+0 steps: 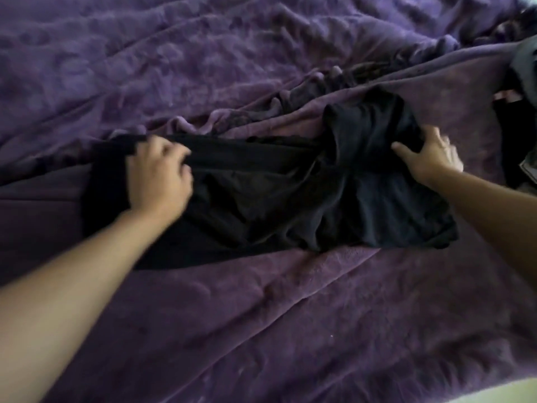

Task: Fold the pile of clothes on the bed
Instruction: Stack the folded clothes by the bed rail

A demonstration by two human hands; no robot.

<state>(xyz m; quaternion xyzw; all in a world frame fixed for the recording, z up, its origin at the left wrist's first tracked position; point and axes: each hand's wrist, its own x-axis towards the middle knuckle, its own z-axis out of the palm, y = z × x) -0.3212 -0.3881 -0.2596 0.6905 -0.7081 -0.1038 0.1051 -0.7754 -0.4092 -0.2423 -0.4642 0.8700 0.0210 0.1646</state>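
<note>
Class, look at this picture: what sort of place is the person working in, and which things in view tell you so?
Most likely a bedroom, on a bed. A rumpled purple blanket fills nearly the whole view, both hands, left and right, work a black garment laid on it, and more clothes lie at the right edge.

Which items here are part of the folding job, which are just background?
In the job: black garment, left hand gripping its left end, right hand on its right end, remaining clothes at far right.
Background: purple blanket.
</note>
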